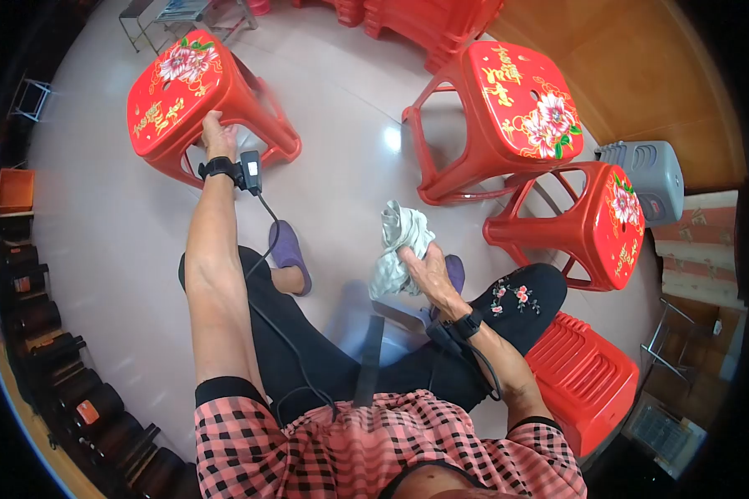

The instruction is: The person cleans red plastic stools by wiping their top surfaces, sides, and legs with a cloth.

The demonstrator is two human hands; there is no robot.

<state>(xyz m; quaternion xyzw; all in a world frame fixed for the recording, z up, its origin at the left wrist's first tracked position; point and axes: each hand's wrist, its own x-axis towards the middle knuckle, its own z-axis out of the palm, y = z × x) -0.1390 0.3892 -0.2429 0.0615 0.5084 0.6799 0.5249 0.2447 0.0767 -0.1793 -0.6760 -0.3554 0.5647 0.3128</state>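
Observation:
My left hand (pixel 218 135) grips the near edge of a red stool (pixel 175 91) with a printed flower seat, tilted at the upper left. Its fingertips are partly hidden under the seat rim. In my right hand (pixel 427 270) is a crumpled pale green cloth (pixel 399 241), held above the floor between my knees. Right of the cloth stand a larger red stool (pixel 520 100) and, below it, another red stool (pixel 616 224), both with printed flowers.
Stacked red stools (pixel 587 374) lie by my right knee. More red plastic stools (pixel 424 25) are at the top. A grey plastic stool (pixel 653 179) stands by the wooden panel on the right. Dark jars (pixel 87 412) line the left side.

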